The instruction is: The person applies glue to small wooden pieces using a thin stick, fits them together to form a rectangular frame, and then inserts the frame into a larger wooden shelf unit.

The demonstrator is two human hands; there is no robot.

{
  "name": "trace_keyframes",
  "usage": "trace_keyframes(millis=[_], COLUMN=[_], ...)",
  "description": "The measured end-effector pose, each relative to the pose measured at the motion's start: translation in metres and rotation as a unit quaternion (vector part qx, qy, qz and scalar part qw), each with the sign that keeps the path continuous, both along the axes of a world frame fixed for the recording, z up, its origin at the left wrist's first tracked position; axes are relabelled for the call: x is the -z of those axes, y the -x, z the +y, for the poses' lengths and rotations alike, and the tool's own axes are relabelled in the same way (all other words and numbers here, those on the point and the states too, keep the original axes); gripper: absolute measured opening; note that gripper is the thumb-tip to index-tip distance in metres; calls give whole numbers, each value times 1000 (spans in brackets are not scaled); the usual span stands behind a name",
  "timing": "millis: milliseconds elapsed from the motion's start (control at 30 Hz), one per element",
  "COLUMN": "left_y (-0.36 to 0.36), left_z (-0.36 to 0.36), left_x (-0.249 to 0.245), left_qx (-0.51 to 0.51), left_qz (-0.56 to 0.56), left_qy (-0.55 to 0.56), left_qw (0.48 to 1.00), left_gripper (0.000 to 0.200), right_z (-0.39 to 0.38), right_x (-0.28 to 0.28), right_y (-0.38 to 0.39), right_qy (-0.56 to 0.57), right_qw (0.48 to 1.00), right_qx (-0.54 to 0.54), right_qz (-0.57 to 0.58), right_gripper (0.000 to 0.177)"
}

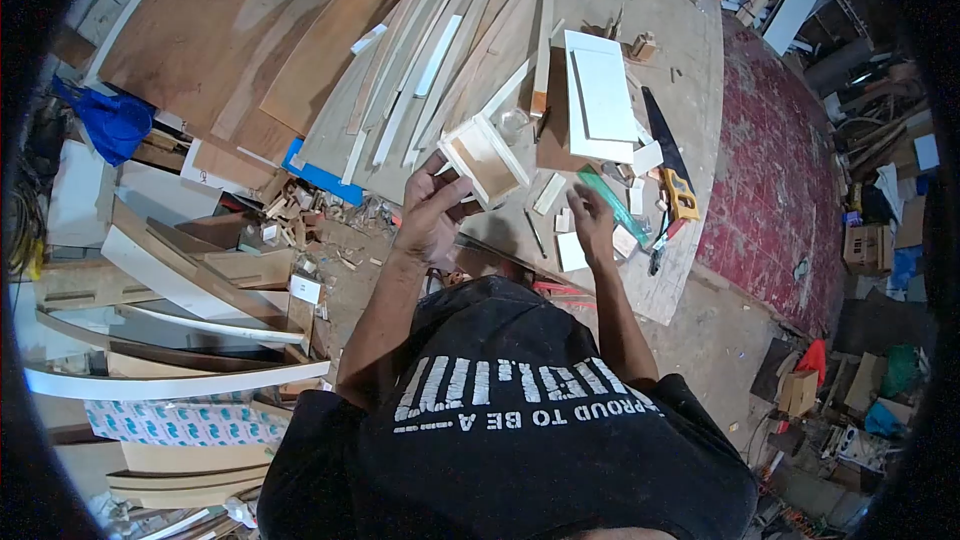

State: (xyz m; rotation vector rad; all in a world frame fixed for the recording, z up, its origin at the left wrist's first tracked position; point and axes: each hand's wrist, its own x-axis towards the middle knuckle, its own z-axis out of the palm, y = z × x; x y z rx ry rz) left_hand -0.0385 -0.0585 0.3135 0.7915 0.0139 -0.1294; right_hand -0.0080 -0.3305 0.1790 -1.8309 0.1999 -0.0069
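Observation:
My left hand grips a small open wooden box by its left side, raised over the table's near edge, with its hollow side facing up. My right hand is low over the table among small white offcuts, its fingers bent together; whether a small piece is between them is hidden. A green ruler lies just beyond that hand. Close by are a white square piece and a dark pencil-like stick. A handsaw with a yellow handle rests to the right.
White boards are stacked on the worktable. Long wooden strips spread across its left part, beside large plywood sheets. Curved white-edged panels stand at my left. Scrap wood litters the floor; a red sheet lies right.

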Motion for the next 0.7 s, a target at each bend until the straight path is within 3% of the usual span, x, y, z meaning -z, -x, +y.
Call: trace_keyframes(millis=[67,133,167,233,267,333,400,467,500,533,600,700], left_y=[0,0,0,-2,-2,0,0,2,3,5,5,8], left_z=[1,0,-1,-3,-4,-3,-3,-5,-6,-8,-8,-4], left_x=[6,8,9,10,10,8,6,4,3,2,1,2], left_qx=[6,12,19,19,17,27,36,19,16,11,6,20], left_qz=[10,7,2,0,0,-4,-10,-2,-4,-16,-33,-80], left_qy=[-40,-57,-72,-84,-95,-92,-89,-121,-120,-131,-141,-197], left_qw=[999,998,997,996,995,995,995,992,993,991,990,977], left_gripper=[55,53,52,51,51,50,50,50,50,51,51,50], right_z=[22,38,45,54,59,67,72,76,73,71,68,65], right_x=[-66,-117,-132,-157,-169,-184,-180,-173,-168,-163,-157,-154], right_y=[3,6,8,10,10,9,7,3,4,3,-1,1], right_qy=[-21,89,88,219,219,280,284,45,2,3,-165,-135], right_qw=[999,964,964,892,892,837,833,942,971,971,959,960], right_qx=[-22,-104,-102,-153,-151,-205,-208,-175,-164,-165,-221,-231], right_qz=[-25,-230,-230,-365,-365,-423,-426,-282,-175,-176,-68,-87], right_gripper=[35,25,25,25,25,27,31,31,33,33,35,38])
